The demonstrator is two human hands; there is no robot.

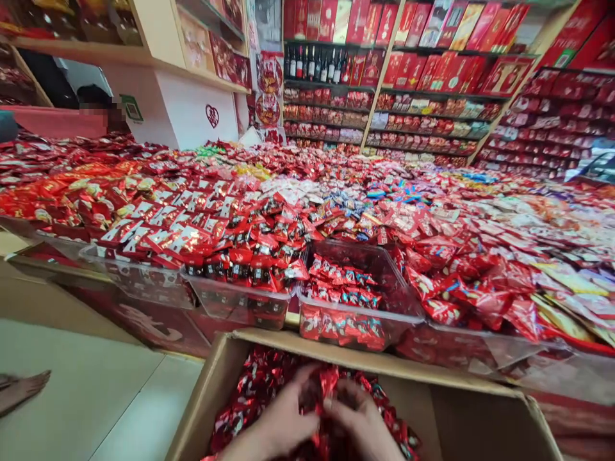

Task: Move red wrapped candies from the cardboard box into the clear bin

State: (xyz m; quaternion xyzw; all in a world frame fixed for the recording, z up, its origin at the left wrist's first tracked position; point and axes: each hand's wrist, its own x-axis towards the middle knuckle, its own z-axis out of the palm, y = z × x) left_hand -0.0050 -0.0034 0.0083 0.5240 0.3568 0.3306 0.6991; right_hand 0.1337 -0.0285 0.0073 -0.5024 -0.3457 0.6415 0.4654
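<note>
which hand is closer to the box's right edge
Right. The right hand is among the red packets, to the left of the box's right edge; the left hand is among them too, but farther left.

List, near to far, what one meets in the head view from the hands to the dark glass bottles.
Bare left hand and bare right hand together, far rim of brown cardboard box, clear rectangular plastic bin, dark glass bottles.

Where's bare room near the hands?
Free: right end of the brown open cardboard box, beside its shiny red packets; rear right of the partly filled clear plastic bin; pale tile floor between box and bare foot. Crowded: around the left hand and right hand.
</note>
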